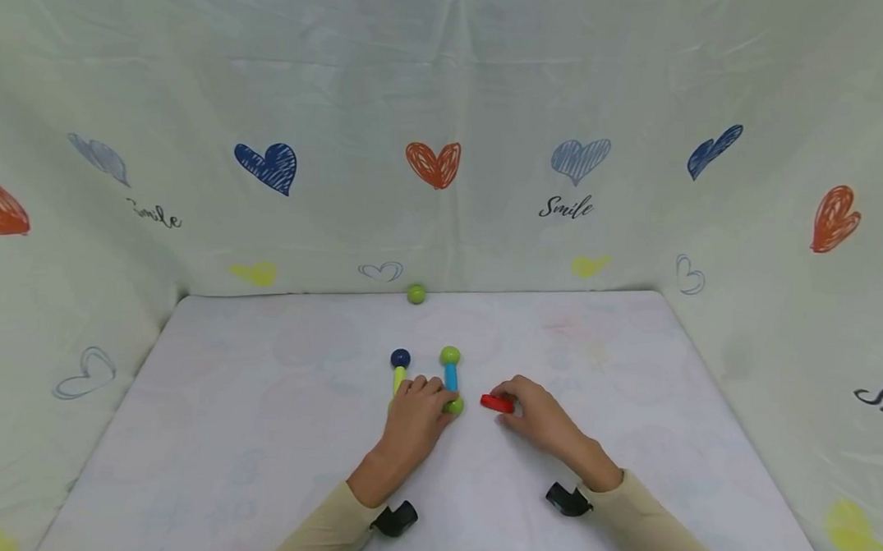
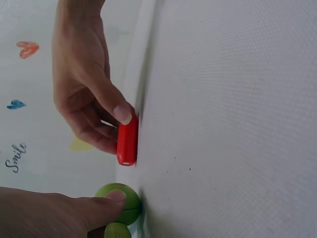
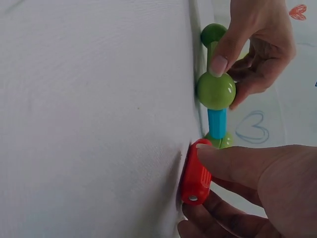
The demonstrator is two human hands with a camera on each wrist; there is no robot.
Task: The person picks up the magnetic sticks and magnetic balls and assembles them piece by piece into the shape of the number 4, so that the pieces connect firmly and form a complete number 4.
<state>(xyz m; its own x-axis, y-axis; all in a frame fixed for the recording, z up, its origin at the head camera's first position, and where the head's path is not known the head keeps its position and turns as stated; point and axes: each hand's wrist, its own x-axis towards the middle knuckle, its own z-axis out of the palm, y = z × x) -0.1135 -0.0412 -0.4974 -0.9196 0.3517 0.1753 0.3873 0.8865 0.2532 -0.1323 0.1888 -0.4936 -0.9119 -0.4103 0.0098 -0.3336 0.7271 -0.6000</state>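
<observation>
My left hand (image 1: 415,418) pinches the near-right green ball (image 1: 455,406) of a joined ball-and-rod piece on the table. From that ball a blue rod (image 1: 450,377) runs away to another green ball (image 1: 449,356). To the left, a yellow-green rod (image 1: 398,378) leads to a dark blue ball (image 1: 401,358); its near end is mostly behind my fingers. In the right wrist view, a light green rod (image 3: 210,57) links the gripped ball to a further green ball (image 3: 214,33). My right hand (image 1: 545,417) holds a red rod (image 1: 497,404) between thumb and fingers, low over the table, just right of the piece.
A loose green ball (image 1: 416,294) sits at the table's far edge, against the curtain (image 1: 487,236) printed with hearts. The curtain also lines both sides of the white table (image 1: 257,432). Black wrist cameras (image 1: 395,520) hang below the sleeves.
</observation>
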